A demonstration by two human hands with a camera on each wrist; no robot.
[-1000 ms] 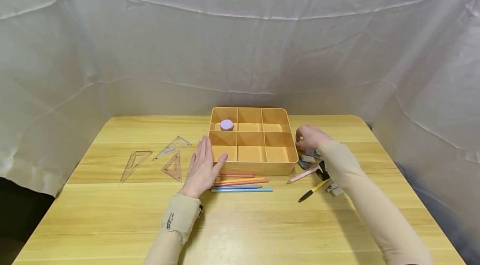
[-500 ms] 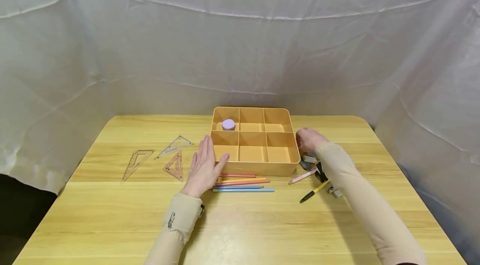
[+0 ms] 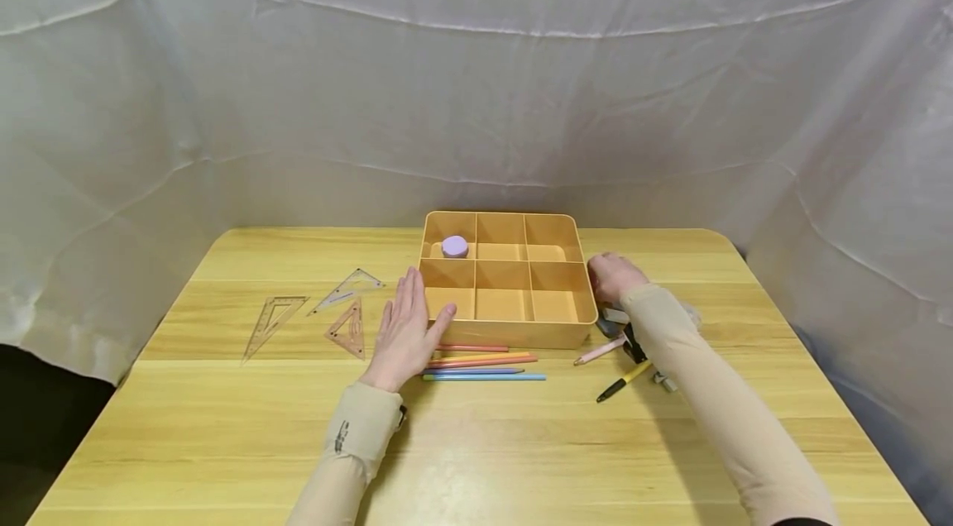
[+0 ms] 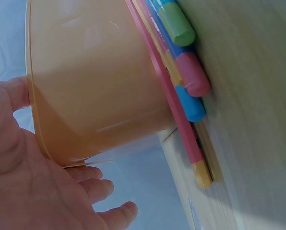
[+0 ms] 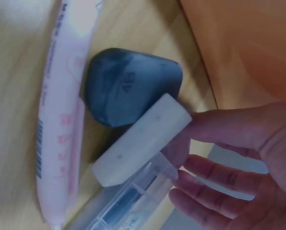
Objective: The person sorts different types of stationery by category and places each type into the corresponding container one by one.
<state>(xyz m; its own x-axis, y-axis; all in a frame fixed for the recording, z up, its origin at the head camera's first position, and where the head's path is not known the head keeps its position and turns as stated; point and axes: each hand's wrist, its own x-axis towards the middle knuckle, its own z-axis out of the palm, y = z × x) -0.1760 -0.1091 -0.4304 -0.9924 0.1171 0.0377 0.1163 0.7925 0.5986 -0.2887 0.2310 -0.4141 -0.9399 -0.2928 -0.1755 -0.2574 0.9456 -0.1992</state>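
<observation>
An orange box with six-odd divided compartments, several in two rows, stands mid-table; its front wall [image 3: 514, 334] faces me. My left hand [image 3: 404, 336] lies flat along its left side, fingers straight, thumb at the front corner. My right hand [image 3: 615, 276] is bent down beside the box's right wall. In the right wrist view, its thumb and fingertips meet at the end of a white eraser [image 5: 143, 139], partly hidden behind it; I cannot tell whether they pinch it. The eraser overlaps a dark rounded piece marked 4B [image 5: 133, 86] and a clear plastic case [image 5: 128, 206].
A lilac round object [image 3: 455, 246] sits in the back left compartment. Several coloured pencils [image 3: 484, 377] lie before the box. Set squares [image 3: 272, 326] lie at left. A pink pen [image 3: 599, 350], a yellow-and-black pen [image 3: 624, 382] and small pale blocks [image 3: 664, 381] lie at right.
My right hand has dipped slightly beside the box, and its forearm has shifted a little left. The left hand keeps its place against the box. The view has shifted slightly.
</observation>
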